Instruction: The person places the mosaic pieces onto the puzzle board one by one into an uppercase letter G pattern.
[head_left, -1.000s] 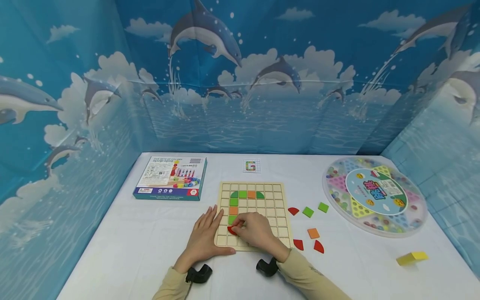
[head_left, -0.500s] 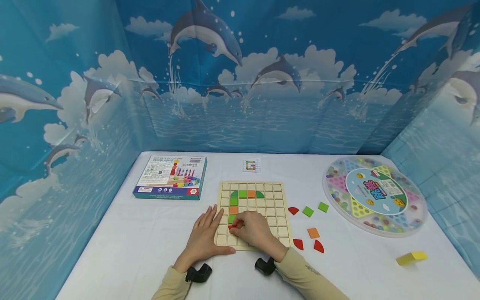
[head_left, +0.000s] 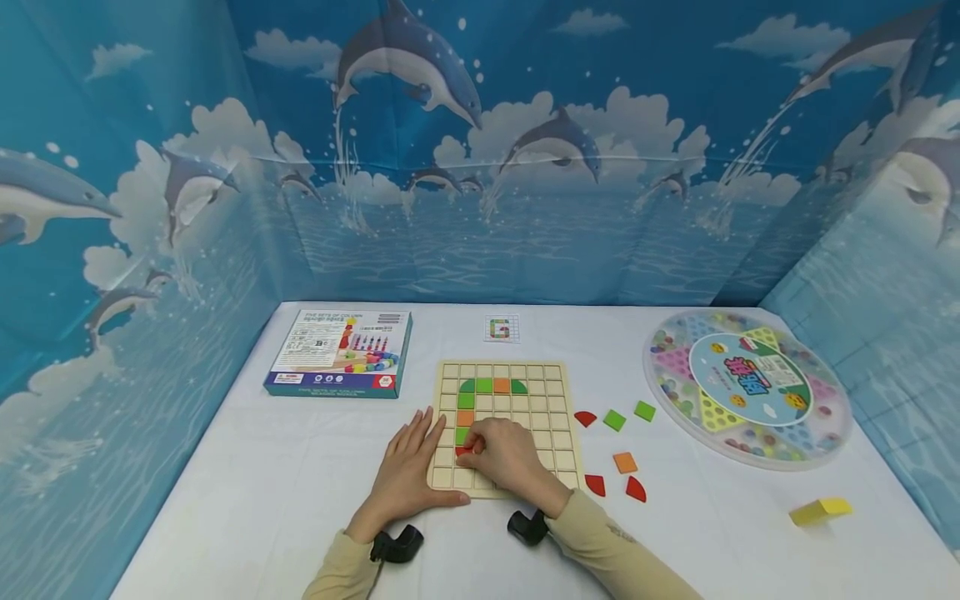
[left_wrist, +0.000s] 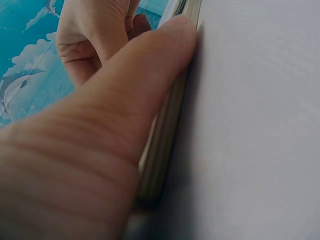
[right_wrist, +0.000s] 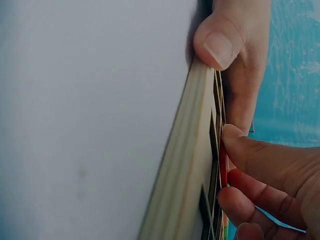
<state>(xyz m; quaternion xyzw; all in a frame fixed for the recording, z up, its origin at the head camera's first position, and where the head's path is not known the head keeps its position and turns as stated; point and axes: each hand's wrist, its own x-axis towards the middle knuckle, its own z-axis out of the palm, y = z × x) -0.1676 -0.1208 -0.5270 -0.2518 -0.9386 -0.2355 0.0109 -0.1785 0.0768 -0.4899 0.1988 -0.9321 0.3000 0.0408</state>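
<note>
A wooden grid board (head_left: 543,433) lies flat in the middle of the table. My left hand (head_left: 408,475) rests at its left front corner, fingers straight along the left side; the thumb (left_wrist: 165,45) presses against the front edge. Over the lower left cells, my right hand (head_left: 506,458) pinches a red quarter-circle tile (head_left: 462,451) between thumb and fingers, just below a green square tile (head_left: 462,436). The same red tile (right_wrist: 223,167) shows edge-on at the board's surface in the right wrist view. Green and orange tiles form a column and a top row, ending in a green rounded tile (head_left: 518,387).
Right of the board lie loose tiles: red quarter circles (head_left: 595,485), green squares (head_left: 614,420) and an orange square (head_left: 625,462). A pattern card (head_left: 502,328) lies behind. A boxed bead set (head_left: 337,354), a round game case (head_left: 750,392) and a yellow block (head_left: 821,512) stand around.
The right hand has shifted the red tile slightly away from me, up against the green square, and less of it shows now. The left hand has stayed in place.
</note>
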